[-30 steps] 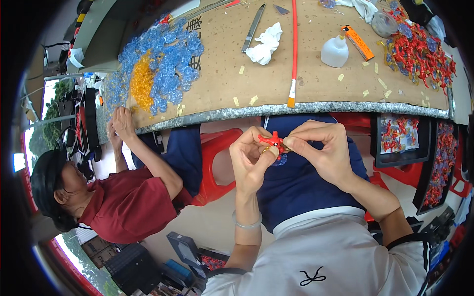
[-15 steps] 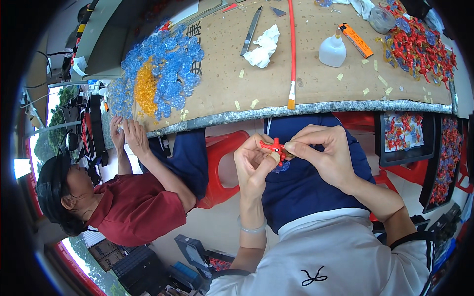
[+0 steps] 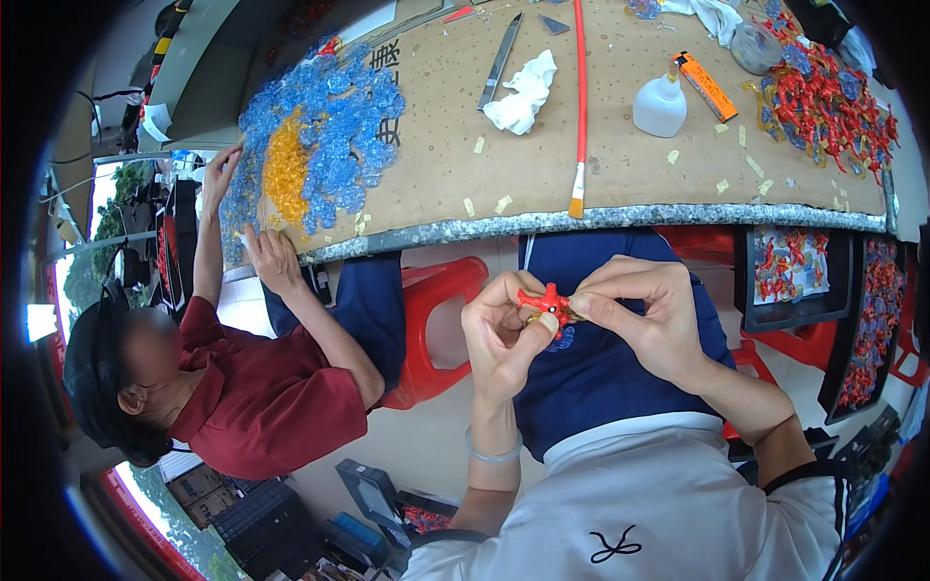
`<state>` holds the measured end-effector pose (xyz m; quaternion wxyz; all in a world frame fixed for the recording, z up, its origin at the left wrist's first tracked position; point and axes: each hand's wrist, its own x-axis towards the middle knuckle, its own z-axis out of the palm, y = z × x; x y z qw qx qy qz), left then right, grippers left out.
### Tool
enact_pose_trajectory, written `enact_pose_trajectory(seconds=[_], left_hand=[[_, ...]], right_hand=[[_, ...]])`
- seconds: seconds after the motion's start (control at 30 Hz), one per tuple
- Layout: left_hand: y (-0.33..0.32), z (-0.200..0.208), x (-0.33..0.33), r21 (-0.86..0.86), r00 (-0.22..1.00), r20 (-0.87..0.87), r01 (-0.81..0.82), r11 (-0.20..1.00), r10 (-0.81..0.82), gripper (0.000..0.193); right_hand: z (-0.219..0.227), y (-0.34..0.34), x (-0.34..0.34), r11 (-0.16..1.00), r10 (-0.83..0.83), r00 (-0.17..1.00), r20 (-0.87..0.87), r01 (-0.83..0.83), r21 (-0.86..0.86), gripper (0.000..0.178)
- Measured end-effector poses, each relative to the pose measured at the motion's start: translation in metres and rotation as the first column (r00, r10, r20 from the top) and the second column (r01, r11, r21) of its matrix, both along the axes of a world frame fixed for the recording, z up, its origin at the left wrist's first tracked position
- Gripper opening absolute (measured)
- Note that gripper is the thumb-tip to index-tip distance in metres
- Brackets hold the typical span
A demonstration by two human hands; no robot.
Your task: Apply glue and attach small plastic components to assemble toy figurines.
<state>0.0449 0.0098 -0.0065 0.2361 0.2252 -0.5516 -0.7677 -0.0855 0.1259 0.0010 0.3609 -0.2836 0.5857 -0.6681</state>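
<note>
Head view: I have a small red figure (image 3: 555,303) up in front of me, above my dark blue trousers (image 3: 605,373) and short of the near edge of the surface (image 3: 441,169). Its long axis runs roughly away from me, leaning a little: a blunt red stub points toward the surface, and a see-through blue part (image 3: 563,338) sits at the end nearest my body. A red limb juts out to my left. The red looks glossy and lumpy, with a small dark spot near the middle and touches of yellow beside it.

My left fingers (image 3: 537,341) grip the figure, thumb across the front and the others curled behind. My right fingers (image 3: 594,308) are pinched together on its right edge; they cover that spot, so I can't quite make out which bit is between them.

On the surface ahead lie a long red-handled brush (image 3: 580,116), a crumpled white tissue (image 3: 524,94) and a squat white bottle (image 3: 660,106). A heap of red, blue and yellow pieces (image 3: 823,102) lies at the far right.
</note>
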Motion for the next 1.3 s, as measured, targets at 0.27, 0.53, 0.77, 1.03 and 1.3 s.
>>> enact_pose_trajectory(seconds=[0.27,0.53,0.77,1.03,1.3], left_hand=[[0.000,-0.003,-0.001,0.130,0.995,0.097,-0.040,0.991,0.027,0.004],[-0.001,0.000,0.000,0.177,0.981,0.194,-0.051,0.983,0.016,0.008],[-0.001,-0.005,0.001,0.182,0.976,0.218,-0.039,0.983,-0.002,0.007],[0.001,-0.007,0.000,0.194,0.974,0.228,-0.058,0.979,0.012,0.007],[0.007,-0.014,-0.001,0.326,0.994,0.097,-0.088,0.941,0.059,0.012]], right_hand=[[-0.006,-0.006,0.004,0.998,-0.048,0.993,0.109,0.042,0.052,0.007],[-0.015,-0.009,0.006,0.995,-0.061,0.995,0.080,0.053,0.088,0.009],[-0.014,-0.009,0.004,0.991,-0.057,0.996,0.067,0.049,0.121,0.011],[-0.018,-0.009,0.003,0.992,-0.045,0.998,0.049,0.039,0.124,0.013],[-0.008,-0.010,-0.001,0.996,-0.023,0.990,-0.140,0.034,0.078,0.012]])
